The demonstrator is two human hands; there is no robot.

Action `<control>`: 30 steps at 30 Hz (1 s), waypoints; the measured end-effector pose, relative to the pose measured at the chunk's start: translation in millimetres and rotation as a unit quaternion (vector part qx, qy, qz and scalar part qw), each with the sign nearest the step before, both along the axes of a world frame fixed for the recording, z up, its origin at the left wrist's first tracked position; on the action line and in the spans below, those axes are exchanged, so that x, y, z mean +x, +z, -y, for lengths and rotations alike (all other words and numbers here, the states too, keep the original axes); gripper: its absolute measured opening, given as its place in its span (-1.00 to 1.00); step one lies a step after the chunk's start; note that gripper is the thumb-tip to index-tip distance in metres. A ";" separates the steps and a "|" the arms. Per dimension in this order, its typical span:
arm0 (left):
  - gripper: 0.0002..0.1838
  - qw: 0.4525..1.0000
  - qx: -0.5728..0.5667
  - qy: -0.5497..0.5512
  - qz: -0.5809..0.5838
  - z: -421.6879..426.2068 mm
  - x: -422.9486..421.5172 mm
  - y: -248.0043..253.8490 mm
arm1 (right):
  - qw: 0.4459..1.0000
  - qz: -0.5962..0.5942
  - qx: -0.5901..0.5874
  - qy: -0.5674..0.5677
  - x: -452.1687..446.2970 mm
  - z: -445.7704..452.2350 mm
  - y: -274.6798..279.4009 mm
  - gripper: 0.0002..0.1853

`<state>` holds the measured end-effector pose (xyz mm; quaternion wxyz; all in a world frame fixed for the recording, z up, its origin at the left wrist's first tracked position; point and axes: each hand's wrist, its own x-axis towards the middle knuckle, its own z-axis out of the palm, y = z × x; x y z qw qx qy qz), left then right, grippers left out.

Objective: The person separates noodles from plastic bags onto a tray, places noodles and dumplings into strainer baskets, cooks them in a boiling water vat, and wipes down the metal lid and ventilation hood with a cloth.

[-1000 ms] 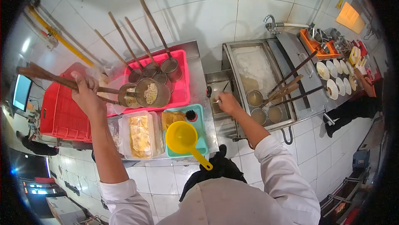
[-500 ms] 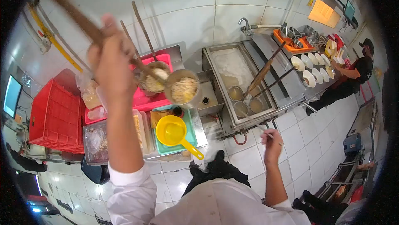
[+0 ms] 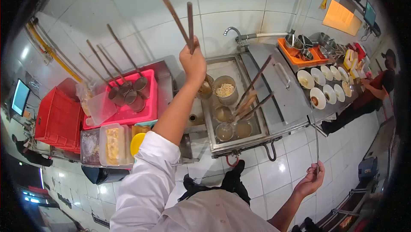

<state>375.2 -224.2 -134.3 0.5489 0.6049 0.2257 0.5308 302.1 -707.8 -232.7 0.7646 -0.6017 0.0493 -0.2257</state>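
Up at the centre, my left hand (image 3: 192, 64) is wrapped round the wooden handles (image 3: 182, 24) of two noodle strainers. One noodle strainer (image 3: 225, 89) has pale noodles in it and is at the boiler; the other (image 3: 206, 87) is beside it, partly hidden by my wrist. Whether they touch the water, I cannot tell. Low on the right, my right hand (image 3: 311, 179) has its fingers closed on a long thin metal rod (image 3: 317, 142), its far end near the bowls. More strainers with wooden handles stand in the boiler (image 3: 214, 144).
A pink tray (image 3: 150, 110) on the left holds several strainers. Nearby are a red crate (image 3: 58, 118), a plastic tub (image 3: 122, 146) and a partly hidden yellow scoop (image 3: 137, 143). White bowls (image 3: 317, 98) line the right counter, where a co-worker (image 3: 381, 88) stands. A faucet (image 3: 233, 30) is behind.
My left hand has carried the strainers rightward from over the left counter to the boiler. My right hand has moved right and down, and its rod now points up towards the bowls.
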 end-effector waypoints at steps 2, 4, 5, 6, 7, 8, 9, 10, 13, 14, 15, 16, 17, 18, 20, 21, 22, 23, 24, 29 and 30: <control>-0.47 1.000 0.008 0.011 -0.011 2.1 34.3 -14.9 | 1.000 0.010 -0.004 0.012 35.9 10.2 0.8 -0.58; -0.46 0.999 0.022 0.026 -0.040 7.2 61.3 -25.8 | 0.997 0.026 -0.008 0.068 74.1 13.6 6.2 -0.59; -0.46 0.998 0.021 0.030 -0.045 11.6 71.5 -30.9 | 0.997 0.022 -0.008 0.072 94.5 16.5 2.4 -0.59; -0.51 0.998 0.006 0.008 -0.059 17.1 78.1 -36.0 | 0.990 0.010 -0.104 0.092 115.3 15.9 2.5 -0.59; -0.56 0.997 -0.011 -0.012 -0.072 20.8 83.9 -39.3 | 0.973 0.002 -0.199 0.113 135.3 12.6 4.6 -0.59; -0.57 0.997 0.002 -0.016 -0.078 20.7 89.9 -48.2 | 0.984 0.012 -0.051 0.172 154.1 4.0 6.1 -0.60; -0.57 0.997 -0.002 -0.004 -0.080 20.9 94.7 -57.1 | 0.981 0.009 -0.054 0.184 169.0 -12.9 15.1 -0.60; -0.57 0.995 -0.005 -0.022 -0.100 21.9 98.5 -66.5 | 0.972 -0.002 -0.119 0.204 180.7 -29.4 22.5 -0.61; -0.56 0.990 -0.012 -0.063 -0.125 17.2 104.7 -106.5 | 0.937 0.004 -0.184 0.296 210.6 -77.2 31.2 -0.63; -0.53 0.986 -0.003 -0.075 -0.151 22.3 102.7 -113.9 | 0.915 0.027 -0.181 0.360 221.9 -91.4 30.5 -0.64; -0.49 0.981 0.006 -0.086 -0.176 23.3 101.7 -118.5 | 0.913 0.030 -0.182 0.363 233.0 -104.2 24.6 -0.64; -0.53 0.971 0.000 -0.097 -0.220 14.5 101.4 -134.2 | 0.908 -0.035 -0.095 0.407 242.3 -117.9 13.1 -0.69; -0.53 0.971 -0.001 -0.093 -0.218 11.9 104.6 -137.9 | 0.890 -0.099 -0.008 0.445 252.0 -133.1 1.4 -0.73; -0.58 0.975 -0.001 -0.114 -0.190 8.0 108.0 -142.6 | 0.887 -0.099 -0.014 0.451 264.3 -153.4 -10.3 -0.73; -0.68 0.953 -0.065 -0.226 -0.189 1.1 105.9 -137.5 | 0.818 -0.096 -0.178 0.539 283.1 -182.5 -30.4 -0.71; -0.68 0.953 -0.068 -0.226 -0.187 -3.1 108.0 -134.5 | 0.817 -0.097 -0.181 0.539 284.9 -196.3 -37.5 -0.71; -0.68 0.943 -0.062 -0.266 -0.189 -8.9 111.4 -135.2 | 0.810 -0.039 -0.214 0.544 280.6 -213.6 -39.7 -0.71; -0.68 0.931 -0.055 -0.306 -0.190 -13.2 113.1 -133.0 | 0.800 0.021 -0.246 0.547 280.1 -228.9 -45.1 -0.70; -0.68 0.931 -0.056 -0.307 -0.189 -16.4 113.2 -131.7 | 0.800 0.020 -0.247 0.546 287.3 -240.2 -62.0 -0.70; -0.62 0.868 0.027 -0.405 -0.285 -20.0 112.7 -128.7 | 0.684 0.097 -0.347 0.634 300.7 -283.7 -107.7 -0.80; -0.63 0.859 0.020 -0.419 -0.295 -18.9 112.2 -130.3 | 0.683 0.096 -0.349 0.634 305.0 -286.3 -103.9 -0.80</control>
